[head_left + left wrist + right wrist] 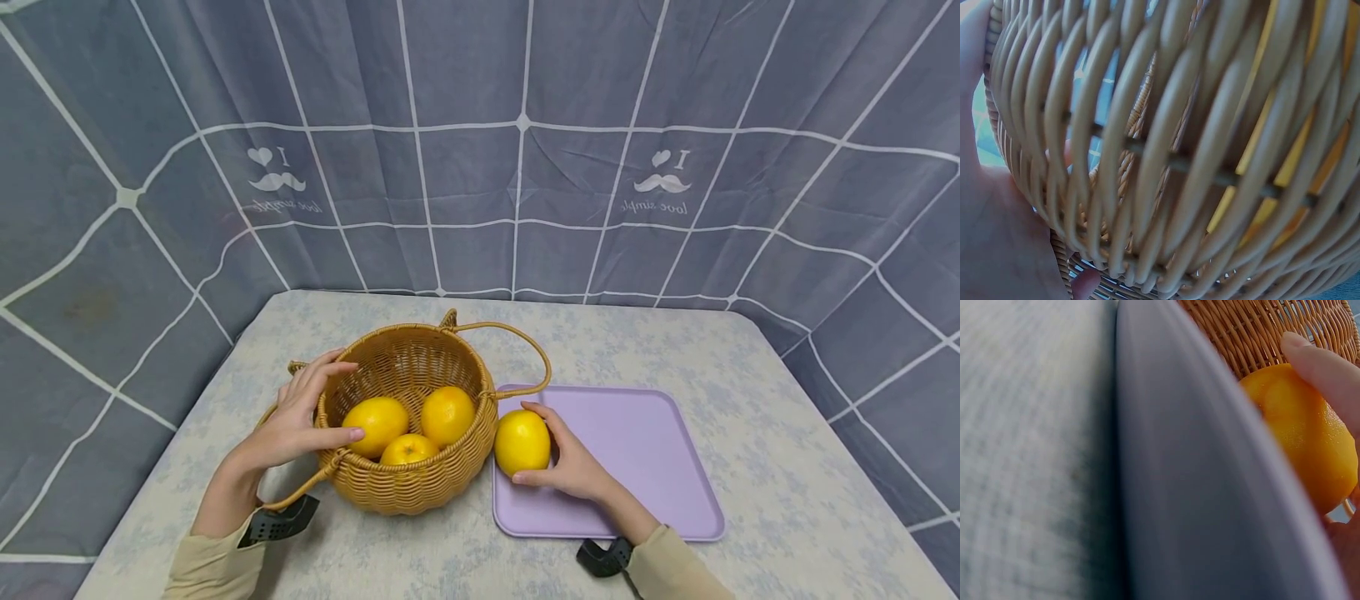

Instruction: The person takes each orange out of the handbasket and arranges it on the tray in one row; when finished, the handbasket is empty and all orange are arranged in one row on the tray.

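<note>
My right hand (573, 467) holds a yellow citrus fruit (521, 443) between thumb and fingers, over the left edge of a purple tray (637, 454). Whether the fruit touches the tray cannot be told. In the right wrist view the fruit (1304, 434) shows beside the basket's wall. The round wicker basket (412, 492) stands left of the tray with three similar fruits (375, 423) inside. My left hand (288, 421) grips the basket's left rim, its thumb reaching over the inside. Basket weave (1166, 144) fills most of the left wrist view.
The basket's right handle (543, 358) sticks out over the tray's back left corner, and its left handle (300, 492) lies by my left wrist. A pale patterned cloth (787, 467) covers the table. A grey gridded curtain (480, 167) hangs behind and at both sides.
</note>
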### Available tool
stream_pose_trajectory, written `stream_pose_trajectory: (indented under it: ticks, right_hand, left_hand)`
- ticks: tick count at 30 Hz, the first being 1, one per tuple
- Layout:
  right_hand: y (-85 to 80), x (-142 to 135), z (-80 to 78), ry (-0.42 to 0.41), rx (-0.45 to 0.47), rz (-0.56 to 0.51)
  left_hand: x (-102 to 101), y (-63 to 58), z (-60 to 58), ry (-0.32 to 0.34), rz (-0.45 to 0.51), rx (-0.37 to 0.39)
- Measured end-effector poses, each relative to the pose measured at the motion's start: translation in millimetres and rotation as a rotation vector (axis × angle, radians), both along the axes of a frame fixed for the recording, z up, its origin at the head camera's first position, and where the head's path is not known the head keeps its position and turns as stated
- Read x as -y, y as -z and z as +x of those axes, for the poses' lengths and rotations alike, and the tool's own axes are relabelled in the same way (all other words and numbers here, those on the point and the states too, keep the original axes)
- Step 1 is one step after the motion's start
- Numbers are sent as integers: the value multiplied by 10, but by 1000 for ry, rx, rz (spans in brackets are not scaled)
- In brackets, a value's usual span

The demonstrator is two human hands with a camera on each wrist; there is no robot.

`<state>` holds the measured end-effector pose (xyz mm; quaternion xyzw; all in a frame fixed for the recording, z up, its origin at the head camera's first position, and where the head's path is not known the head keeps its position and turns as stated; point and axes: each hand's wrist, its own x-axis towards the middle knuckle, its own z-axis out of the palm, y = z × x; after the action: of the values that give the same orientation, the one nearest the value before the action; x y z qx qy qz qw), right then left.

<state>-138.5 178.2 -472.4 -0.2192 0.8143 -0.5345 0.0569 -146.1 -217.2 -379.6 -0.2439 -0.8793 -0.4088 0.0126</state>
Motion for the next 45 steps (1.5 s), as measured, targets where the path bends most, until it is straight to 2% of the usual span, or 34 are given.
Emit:
stream_pose_trajectory:
  ticks: [5,10,15,21,28,32,35,41,45]
  right_hand:
    - [11,-8,-17,21,-25,-5]
    - [8,-12,-13,54,-77,73]
    - [28,-13,-24,39,-140,124]
    - [12,-6,-13,-9,-119,106]
    - [-8,-1,1,-13,-121,99]
    - [-143,38,75,-25,-134,95]
    - [-216,62,113,-26,-109,82]
    - [-22,9,36,8,-66,100]
    - [20,-21,9,-18,-59,91]
  left_hand:
    - [-5,4,-9,3,2,-4]
    - [2,23,1,2,6,-10]
    - [10,25,3,5,12,-14]
    - [13,14,14,1,9,-16]
    - [5,18,8,-3,16,-15]
    - [3,23,7,-1,9,-12]
    - [4,21,8,2,9,-11]
    - [6,24,7,7,19,-6]
    - [2,26,1,7,18,-9]
